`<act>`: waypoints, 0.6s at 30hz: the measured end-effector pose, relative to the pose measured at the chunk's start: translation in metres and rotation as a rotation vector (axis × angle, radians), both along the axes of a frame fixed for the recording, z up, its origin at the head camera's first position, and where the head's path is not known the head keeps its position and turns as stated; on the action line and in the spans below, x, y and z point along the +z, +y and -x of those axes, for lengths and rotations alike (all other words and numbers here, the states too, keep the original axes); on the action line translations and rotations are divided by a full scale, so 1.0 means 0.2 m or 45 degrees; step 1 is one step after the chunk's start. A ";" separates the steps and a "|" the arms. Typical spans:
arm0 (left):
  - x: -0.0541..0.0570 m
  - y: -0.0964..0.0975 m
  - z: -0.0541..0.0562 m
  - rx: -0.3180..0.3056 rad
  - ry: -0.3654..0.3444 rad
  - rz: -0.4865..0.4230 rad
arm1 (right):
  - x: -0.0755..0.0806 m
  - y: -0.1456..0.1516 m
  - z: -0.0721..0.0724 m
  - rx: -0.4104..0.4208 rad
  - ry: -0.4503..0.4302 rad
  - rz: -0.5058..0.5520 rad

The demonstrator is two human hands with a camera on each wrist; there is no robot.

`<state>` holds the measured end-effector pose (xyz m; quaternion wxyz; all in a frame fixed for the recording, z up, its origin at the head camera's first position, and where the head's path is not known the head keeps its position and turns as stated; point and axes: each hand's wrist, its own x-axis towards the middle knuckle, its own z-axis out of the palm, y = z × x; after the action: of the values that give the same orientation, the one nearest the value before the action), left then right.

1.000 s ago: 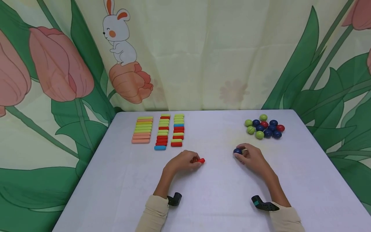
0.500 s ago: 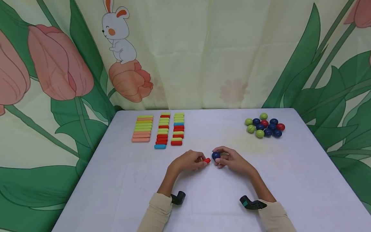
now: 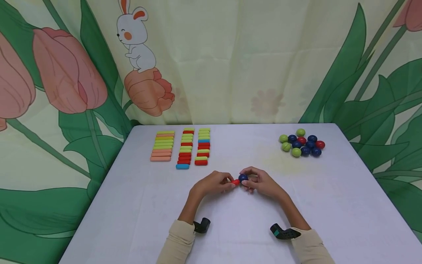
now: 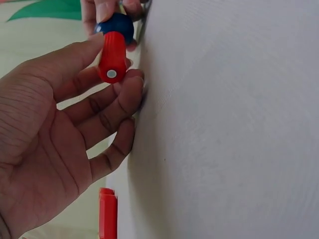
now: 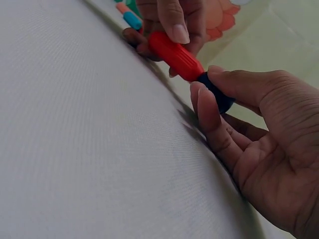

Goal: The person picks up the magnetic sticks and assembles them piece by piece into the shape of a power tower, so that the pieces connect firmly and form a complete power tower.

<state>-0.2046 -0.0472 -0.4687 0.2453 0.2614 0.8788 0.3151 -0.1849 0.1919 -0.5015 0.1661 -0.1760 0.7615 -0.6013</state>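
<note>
My left hand [image 3: 215, 182] pinches a short red rod [image 4: 112, 57] between thumb and fingers; a pale round dot marks the end facing the left wrist camera. Opposite it, my right hand [image 3: 262, 181] holds a dark blue ball [image 3: 243, 178] with thumb and fingertips. The rod's far end meets the ball, as the right wrist view shows with the red rod [image 5: 175, 56] running up to the blue ball [image 5: 217, 93]. Both hands are low over the white table, at its middle.
At the back left lie three columns of rods: a column of green and orange rods [image 3: 162, 146], then two of mixed red, green and blue rods [image 3: 184, 158] [image 3: 202, 158]. A cluster of green, blue and red balls [image 3: 305, 151] sits at the back right. A printed curtain [image 3: 230, 73] hangs behind the table.
My right hand has brought the blue ball leftward from the right side until it meets the red rod. My left hand has shifted slightly right with the rod.
</note>
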 end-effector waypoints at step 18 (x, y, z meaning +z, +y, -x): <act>0.06 -0.23 0.05 0.788 0.383 0.219 | 0.00 0.00 0.01 -0.097 0.028 -0.063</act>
<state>-0.2140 -0.0934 -0.4573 0.0272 0.0046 0.9659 0.2573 -0.1878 0.1928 -0.5022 0.1391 -0.1493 0.7841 -0.5862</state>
